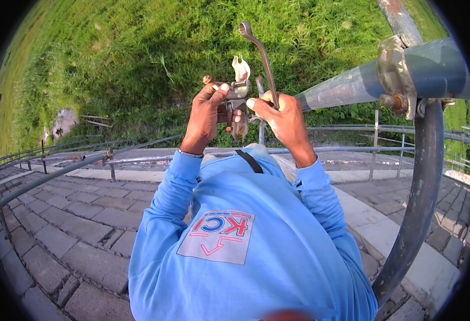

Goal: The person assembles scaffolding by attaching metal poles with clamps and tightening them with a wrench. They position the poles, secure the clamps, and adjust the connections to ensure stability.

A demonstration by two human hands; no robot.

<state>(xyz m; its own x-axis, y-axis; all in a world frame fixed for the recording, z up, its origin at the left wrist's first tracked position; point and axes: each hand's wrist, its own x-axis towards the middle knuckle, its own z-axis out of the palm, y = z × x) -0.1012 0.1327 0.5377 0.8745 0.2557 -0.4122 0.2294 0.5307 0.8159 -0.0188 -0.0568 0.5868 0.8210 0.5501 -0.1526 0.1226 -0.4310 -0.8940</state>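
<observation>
A metal scaffold coupler (238, 90) with hinged jaws and rusty bolts is between my hands, in front of my chest. My left hand (205, 115) is closed on its left side, thumb and fingertips near a rusty bolt end. In my closed right hand (284, 120) is a ring spanner (262, 53), its bent shaft pointing up and away with the ring end at the top. The right thumb reaches toward the coupler's right side; whether it touches cannot be made out. Part of the coupler is hidden behind my left fingers.
At the right, a thick scaffold tube (347, 85) meets an upright tube (427, 203) at another coupler (395, 77). Thin rails (47, 179) run along the left. A grey block wall (79, 230) lies below, and grass (138, 48) grows beyond.
</observation>
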